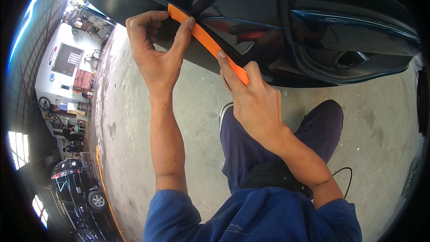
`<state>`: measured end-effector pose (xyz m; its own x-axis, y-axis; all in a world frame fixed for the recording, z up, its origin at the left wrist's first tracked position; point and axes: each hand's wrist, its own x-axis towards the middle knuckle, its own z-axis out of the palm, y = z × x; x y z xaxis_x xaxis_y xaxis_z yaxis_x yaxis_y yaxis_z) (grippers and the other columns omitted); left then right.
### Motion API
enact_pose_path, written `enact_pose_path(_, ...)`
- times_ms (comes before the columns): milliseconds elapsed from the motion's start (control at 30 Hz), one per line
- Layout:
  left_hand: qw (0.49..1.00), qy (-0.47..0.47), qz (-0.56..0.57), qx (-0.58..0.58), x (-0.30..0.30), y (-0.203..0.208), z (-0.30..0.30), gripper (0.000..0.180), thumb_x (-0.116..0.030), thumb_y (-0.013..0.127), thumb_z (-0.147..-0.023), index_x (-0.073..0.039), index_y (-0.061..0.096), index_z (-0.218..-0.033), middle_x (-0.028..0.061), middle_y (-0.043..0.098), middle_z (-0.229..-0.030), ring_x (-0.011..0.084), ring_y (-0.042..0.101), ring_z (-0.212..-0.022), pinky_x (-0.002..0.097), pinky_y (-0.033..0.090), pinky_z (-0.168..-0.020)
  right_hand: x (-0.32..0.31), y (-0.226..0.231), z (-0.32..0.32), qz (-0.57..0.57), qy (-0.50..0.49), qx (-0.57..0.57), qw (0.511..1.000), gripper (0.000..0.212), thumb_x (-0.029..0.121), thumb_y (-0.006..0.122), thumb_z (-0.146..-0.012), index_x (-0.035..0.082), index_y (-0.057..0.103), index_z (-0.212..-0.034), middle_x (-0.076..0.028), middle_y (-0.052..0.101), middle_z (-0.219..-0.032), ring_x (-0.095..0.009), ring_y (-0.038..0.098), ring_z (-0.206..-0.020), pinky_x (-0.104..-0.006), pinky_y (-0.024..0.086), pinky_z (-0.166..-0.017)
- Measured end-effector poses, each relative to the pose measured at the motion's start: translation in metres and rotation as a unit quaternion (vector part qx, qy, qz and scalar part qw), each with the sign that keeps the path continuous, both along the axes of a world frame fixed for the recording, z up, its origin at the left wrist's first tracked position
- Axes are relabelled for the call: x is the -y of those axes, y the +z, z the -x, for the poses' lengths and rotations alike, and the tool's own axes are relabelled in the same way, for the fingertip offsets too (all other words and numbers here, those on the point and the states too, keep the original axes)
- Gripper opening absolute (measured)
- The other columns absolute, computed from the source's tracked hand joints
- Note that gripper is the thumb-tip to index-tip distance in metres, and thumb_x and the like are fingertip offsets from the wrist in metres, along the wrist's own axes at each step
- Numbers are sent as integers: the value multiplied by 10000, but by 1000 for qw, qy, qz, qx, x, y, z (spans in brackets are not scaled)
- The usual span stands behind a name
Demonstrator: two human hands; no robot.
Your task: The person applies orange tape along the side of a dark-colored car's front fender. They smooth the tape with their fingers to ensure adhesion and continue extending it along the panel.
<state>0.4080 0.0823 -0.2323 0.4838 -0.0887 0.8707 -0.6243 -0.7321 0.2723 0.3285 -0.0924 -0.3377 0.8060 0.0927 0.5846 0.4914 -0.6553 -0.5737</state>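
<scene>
A flat strip of orange tape (205, 39) lies slantwise along the dark, glossy body panel (251, 0) of a car. My left hand (156, 47) has its thumb and forefinger at the strip's upper left end, the thumb pressing on its face. At the lower right end, my right hand (257, 96) grips the strip, with one fingertip laid on it and the tail running under the hand. To the right of the strip, a round lamp (351, 59) sits in a recess of the panel. Part of the right hand's grip is hidden.
My bent knees (324, 125) are just below the panel, over a grey concrete floor (201, 121). A thin black cable (350, 179) loops beside my right arm. Far left stand a black vehicle (74, 197), a bicycle (45, 103) and a person (69, 133) near a white wall.
</scene>
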Motion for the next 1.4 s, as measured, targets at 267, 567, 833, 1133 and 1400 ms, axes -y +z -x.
enact_pose_path(267,999,0,31,-15,3,0,0,338,-164,933,-856,-36,678,-1038,15,564,-1030,113,565,-889,262,479,-774,3,5,9,10,-4,6,1000,616,142,716,-985,198,571,-1581,-62,478,-894,-193,572,-529,-352,495,-444)
enact_pose_path(567,1000,5,23,-9,3,0,0,371,-157,944,-836,-36,675,-1062,18,568,-1034,119,576,-904,267,488,-783,1,2,-2,30,3,17,999,765,24,704,-907,187,507,-1627,-94,499,-947,-197,608,-557,-338,544,-478)
enact_pose_path(833,1000,10,-17,1,0,-1,0,478,-188,972,-805,-45,656,-1133,26,563,-1066,132,590,-917,278,506,-795,6,1,-4,44,22,5,999,833,-10,699,-886,167,449,-1660,-141,525,-998,-218,642,-599,-332,566,-491)
enact_pose_path(1133,1000,0,-5,-5,-2,-4,-1,512,-215,971,-814,-38,642,-1165,27,551,-1078,129,571,-944,282,496,-813,8,-1,-4,52,42,9,998,801,-12,681,-901,101,443,-1657,-191,550,-1014,-201,660,-612,-292,561,-476)
enact_pose_path(1400,1000,-1,0,-18,-3,-3,1,506,-211,962,-827,-36,644,-1180,26,549,-1083,131,561,-953,281,489,-825,7,-2,-4,51,35,14,998,795,-12,680,-904,102,446,-1655,-200,560,-1028,-204,661,-609,-293,564,-481)
